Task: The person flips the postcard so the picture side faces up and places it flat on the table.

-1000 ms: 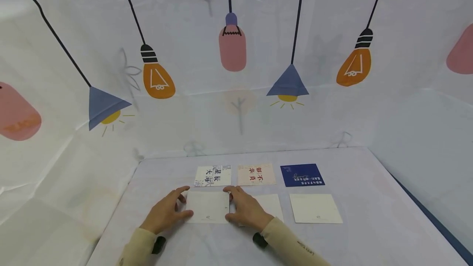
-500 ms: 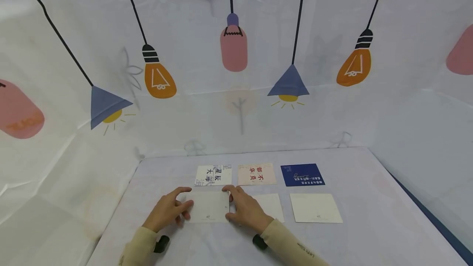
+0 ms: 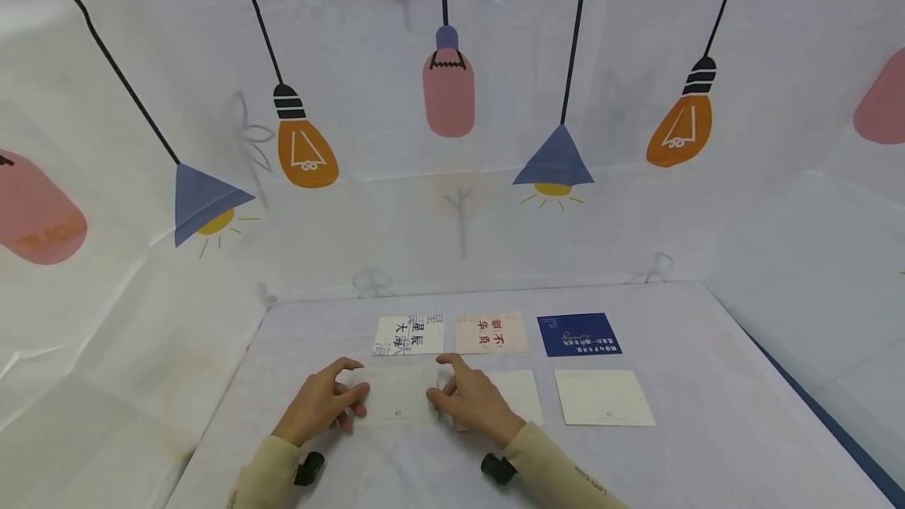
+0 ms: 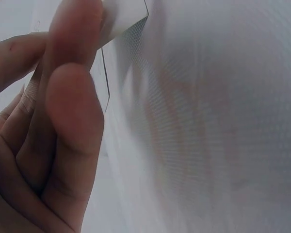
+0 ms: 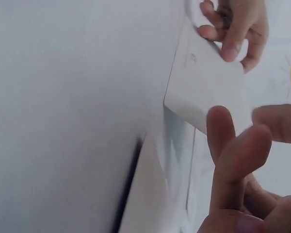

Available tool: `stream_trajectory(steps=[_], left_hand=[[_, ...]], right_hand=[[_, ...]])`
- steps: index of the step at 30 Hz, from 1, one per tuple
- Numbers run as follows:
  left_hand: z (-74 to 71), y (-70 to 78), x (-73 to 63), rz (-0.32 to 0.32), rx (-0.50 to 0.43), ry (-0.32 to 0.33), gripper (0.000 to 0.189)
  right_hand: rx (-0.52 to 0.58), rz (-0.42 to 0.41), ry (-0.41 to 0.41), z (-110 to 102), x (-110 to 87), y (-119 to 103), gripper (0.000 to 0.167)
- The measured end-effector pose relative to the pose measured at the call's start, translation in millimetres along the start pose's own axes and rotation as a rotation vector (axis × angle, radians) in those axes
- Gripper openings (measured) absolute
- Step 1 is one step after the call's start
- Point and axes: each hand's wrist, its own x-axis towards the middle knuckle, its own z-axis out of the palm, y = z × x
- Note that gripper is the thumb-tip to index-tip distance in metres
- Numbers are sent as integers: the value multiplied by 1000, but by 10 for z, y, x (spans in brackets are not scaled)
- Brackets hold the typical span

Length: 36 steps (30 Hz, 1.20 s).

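A blank-backed white card (image 3: pixel 397 393) with small print near its lower edge lies between the two hands in the head view. My left hand (image 3: pixel 321 400) pinches its left edge, thumb on top and fingers below. The right wrist view shows that card (image 5: pixel 203 80) slightly raised off the table, with shade under its near edge. At its right edge is my right hand (image 3: pixel 475 403), index finger extended and other fingers loosely bent, pinching nothing. Another white card (image 3: pixel 519 393) is partly covered by the right hand.
Behind the hands lie a white card with dark characters (image 3: pixel 408 335), a beige card with red characters (image 3: pixel 491 334) and a dark blue card (image 3: pixel 580 335). A cream card (image 3: pixel 606 399) lies at the right. A lamp-printed white curtain (image 3: pixel 396 242) stands behind the table (image 3: pixel 728 415).
The left hand's thumb has moved up along the card's left edge, its other fingers slipping under. The right hand has loosened from the right edge, its thumb moving up.
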Motion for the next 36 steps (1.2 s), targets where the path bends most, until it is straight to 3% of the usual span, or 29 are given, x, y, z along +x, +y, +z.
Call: stream_trajectory(steps=[4,14,24,28,32,36], left_hand=[[-23,3,-1,1,-9,-4,50],[-46,23,-23,-23,-43,-5,52],[-28,51,-39,-68,-95,-25,42],[-23,51,-49,-40,-84,0,44],[-20,52,-49,1,-79,23,44],[-11,45,-50,2,-95,42,43]], right_hand=[[72,36,-21,0,18,-12,54],[180,38,-55,23,33,37,31],[200,30,-53,7,15,22,27],[192,28,-43,22,7,32,22],[176,33,-31,16,1,24,26],[176,23,-17,12,-7,20,33]])
